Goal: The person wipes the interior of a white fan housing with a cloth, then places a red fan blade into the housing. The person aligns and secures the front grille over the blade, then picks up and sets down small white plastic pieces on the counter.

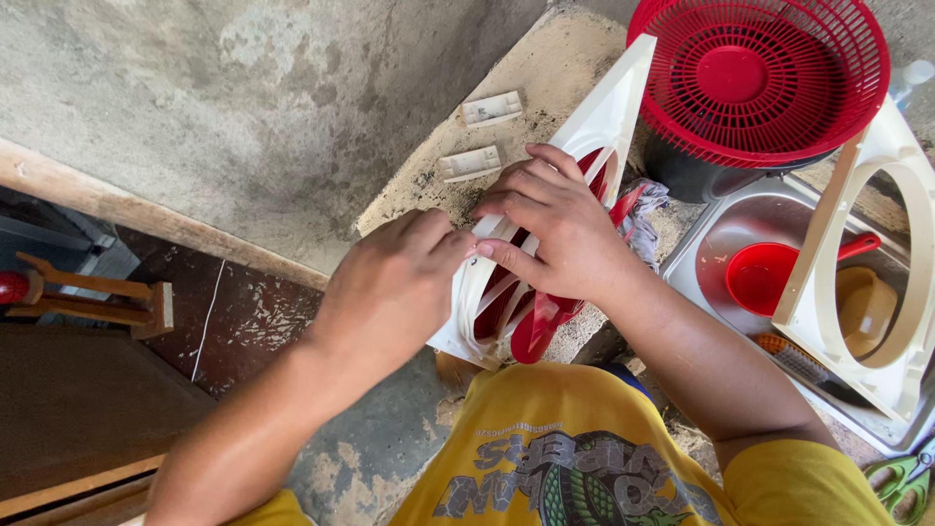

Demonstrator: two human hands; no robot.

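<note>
Both hands on white square plastic fan housing [604, 117] w/ red blades, tilted on ledge centre; left hand [390, 287] pinching near rim, right hand [560, 229] fingers spread over grille ribs; risk: thin ribs snap, housing slips off ledge edge.

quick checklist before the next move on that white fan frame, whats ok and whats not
1. Left hand on the white fan frame: ok, it grips the near edge.
2. Right hand on the frame: ok, fingers spread over the ribs.
3. Red blades inside the frame: ok, they show through the ribs below the right hand.
4. Two small white clips on the concrete ledge: ok, loose and apart from the frame.
5. Red grille out of the way: ok, it rests on a dark tub behind.
6. Frame steady on the ledge: cannot tell, the hands hide its lower part.
</note>
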